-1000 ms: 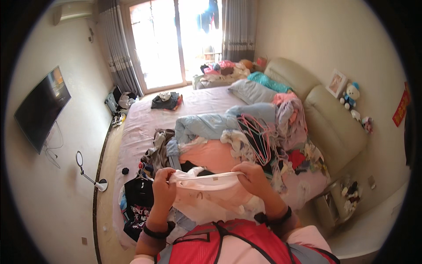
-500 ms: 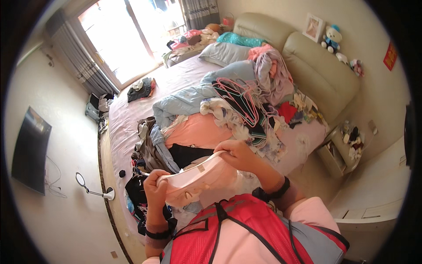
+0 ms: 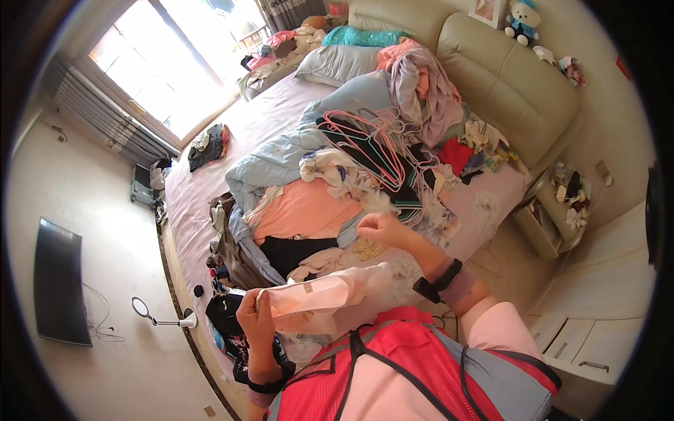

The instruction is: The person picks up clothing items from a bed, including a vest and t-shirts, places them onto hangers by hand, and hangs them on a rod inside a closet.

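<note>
A light pink, partly sheer piece of underwear (image 3: 319, 302) hangs sideways over the near edge of the bed. My left hand (image 3: 256, 319) is closed on its waistband at the left end. My right hand (image 3: 382, 230) is raised apart from it, above the bed, with its fingers curled in and nothing visible in them. Just under that hand lies a small beige piece of cloth (image 3: 368, 249). Beyond are a black garment (image 3: 295, 254) and a peach-coloured cloth (image 3: 302, 210).
Pink and black hangers (image 3: 379, 158) lie heaped mid-bed, near a light blue quilt (image 3: 263, 168). Dark clothes (image 3: 228, 312) pile at the near left edge. A round mirror on an arm (image 3: 142, 307) stands at left; a nightstand (image 3: 537, 231) is at right.
My right hand has let go of the underwear's waistband and moved up and away to the right. The stretched garment now hangs slack from my left hand. The view has shifted slightly.
</note>
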`<state>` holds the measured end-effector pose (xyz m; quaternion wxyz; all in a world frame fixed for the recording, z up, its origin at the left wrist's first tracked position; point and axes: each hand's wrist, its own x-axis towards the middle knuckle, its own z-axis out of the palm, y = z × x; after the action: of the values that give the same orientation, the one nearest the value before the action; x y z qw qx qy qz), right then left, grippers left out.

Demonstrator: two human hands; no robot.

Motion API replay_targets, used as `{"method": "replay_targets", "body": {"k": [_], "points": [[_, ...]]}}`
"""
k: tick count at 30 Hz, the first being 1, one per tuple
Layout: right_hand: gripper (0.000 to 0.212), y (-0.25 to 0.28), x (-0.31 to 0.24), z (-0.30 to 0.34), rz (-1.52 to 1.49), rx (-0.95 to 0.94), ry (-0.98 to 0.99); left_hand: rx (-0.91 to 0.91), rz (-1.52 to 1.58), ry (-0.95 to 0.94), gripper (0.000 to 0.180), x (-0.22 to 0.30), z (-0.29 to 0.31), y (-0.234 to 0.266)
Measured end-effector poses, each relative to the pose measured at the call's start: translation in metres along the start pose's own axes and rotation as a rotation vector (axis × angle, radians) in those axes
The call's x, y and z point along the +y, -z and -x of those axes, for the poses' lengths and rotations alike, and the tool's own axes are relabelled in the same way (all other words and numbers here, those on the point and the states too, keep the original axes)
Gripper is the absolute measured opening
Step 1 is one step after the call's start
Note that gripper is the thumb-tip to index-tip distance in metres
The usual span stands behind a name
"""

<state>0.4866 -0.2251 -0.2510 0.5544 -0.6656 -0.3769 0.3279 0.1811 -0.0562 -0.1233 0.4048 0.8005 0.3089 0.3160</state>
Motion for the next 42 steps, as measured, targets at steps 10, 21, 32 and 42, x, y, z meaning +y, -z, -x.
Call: {"method": "replay_targets", "body": {"k": [10, 21, 32, 42], "points": [[0.035, 0.094, 0.113, -0.063, 0.284, 0.209, -0.611, -0.004, -0.047, 0.156, 0.014, -0.008, -0.001, -0.044], [0.056, 0.118, 0.208, -0.154, 0.725, 0.220, -0.548, 0.091, -0.137, 0.303, 0.015, -0.002, 0.020, -0.047], [0.042, 0.096, 0.218, -0.175, 0.606, 0.342, -0.444, 0.139, -0.111, 0.357, 0.016, 0.004, 0.026, -0.047], [0.018, 0.047, 0.170, -0.120, 0.302, 0.581, 0.162, 0.250, 0.017, 0.368, 0.017, -0.003, 0.024, -0.026]]}}
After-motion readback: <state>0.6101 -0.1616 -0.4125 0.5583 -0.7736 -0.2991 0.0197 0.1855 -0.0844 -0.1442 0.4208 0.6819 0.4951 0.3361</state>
